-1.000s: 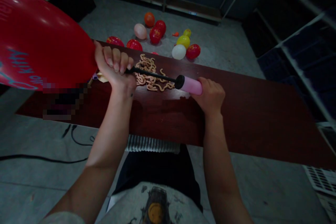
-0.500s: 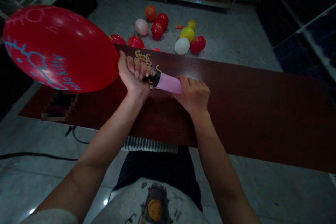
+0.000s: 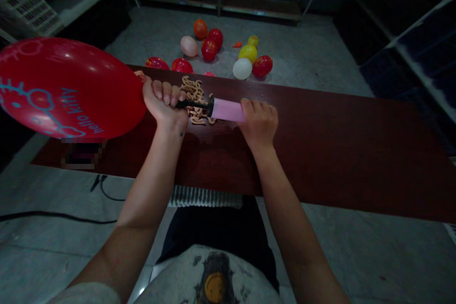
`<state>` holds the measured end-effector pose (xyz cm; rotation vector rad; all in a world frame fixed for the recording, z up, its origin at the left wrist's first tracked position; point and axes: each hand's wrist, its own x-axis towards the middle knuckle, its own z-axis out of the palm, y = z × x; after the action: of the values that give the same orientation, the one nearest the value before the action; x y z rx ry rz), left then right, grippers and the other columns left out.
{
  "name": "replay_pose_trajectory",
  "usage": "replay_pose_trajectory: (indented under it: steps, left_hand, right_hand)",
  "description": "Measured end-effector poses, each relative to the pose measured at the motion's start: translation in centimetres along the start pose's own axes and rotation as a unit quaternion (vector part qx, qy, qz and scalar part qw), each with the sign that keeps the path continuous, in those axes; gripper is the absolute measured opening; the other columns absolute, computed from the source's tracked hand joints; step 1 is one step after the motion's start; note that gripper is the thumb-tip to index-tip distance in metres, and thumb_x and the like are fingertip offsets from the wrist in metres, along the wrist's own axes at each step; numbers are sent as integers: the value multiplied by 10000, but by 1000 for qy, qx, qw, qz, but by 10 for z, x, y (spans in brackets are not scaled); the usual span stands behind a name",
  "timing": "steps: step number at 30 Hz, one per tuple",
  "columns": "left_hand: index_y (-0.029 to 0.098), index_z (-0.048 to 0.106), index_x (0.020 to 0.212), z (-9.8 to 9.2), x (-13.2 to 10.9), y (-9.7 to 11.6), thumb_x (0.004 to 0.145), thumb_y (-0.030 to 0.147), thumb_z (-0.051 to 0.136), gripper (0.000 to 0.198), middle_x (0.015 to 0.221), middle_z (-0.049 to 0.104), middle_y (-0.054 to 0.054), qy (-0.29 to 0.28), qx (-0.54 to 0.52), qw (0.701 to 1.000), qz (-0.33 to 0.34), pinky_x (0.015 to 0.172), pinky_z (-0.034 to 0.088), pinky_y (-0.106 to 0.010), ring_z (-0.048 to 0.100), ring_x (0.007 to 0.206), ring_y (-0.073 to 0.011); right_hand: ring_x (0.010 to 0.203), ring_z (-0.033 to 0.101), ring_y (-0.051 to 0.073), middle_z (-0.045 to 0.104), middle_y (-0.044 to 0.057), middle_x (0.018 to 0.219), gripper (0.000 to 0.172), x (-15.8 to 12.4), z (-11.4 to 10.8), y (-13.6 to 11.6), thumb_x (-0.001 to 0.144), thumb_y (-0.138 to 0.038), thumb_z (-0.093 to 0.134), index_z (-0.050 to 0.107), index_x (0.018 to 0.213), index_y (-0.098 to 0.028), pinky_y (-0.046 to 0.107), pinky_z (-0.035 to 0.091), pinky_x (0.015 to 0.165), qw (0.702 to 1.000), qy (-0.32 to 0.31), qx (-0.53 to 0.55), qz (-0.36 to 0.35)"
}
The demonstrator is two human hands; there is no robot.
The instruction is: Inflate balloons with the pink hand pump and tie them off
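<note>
Both forearms reach away from the person over the dark red table (image 3: 338,152). The left hand (image 3: 163,102) is fisted around the neck of the red balloon (image 3: 67,88), which swells out to the left. The right hand (image 3: 258,121) clamps the pink pump (image 3: 228,109), held level just above the pile of uninflated balloons (image 3: 194,97). Inflated balloons (image 3: 242,67) lie on the grey floor beyond the table, before dark shelving.

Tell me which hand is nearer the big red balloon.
Left. The left hand grips the neck of the red balloon, touching it; the right hand is farther right, holding the pink pump.
</note>
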<state>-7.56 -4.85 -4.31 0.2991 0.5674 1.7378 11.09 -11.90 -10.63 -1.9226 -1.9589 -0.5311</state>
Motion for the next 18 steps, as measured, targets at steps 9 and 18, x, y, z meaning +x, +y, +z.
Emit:
replay_pose_trajectory:
  steps: [9,18]
  left_hand:
    - [211,184,547,-30,33,13,1014,481,482,616,414,168,50,-37,119,991,56,432,266,-292,194,352,-112]
    - [220,325,549,-39,41,26,1020,511,455,568,427,199,61,-31,82,993,79,439,276,-288,220,344,-104]
  right_hand:
    - [961,556,274,701,127,1067,318,-4,6,32,911,-228,536,643,1209,-199,418,366,888,997,46,-39,38]
    - [928,575,280,705,136,989,301,-8,10,46,922,-345,559,662,1133,-156,401,375,838,993,84,-59,49]
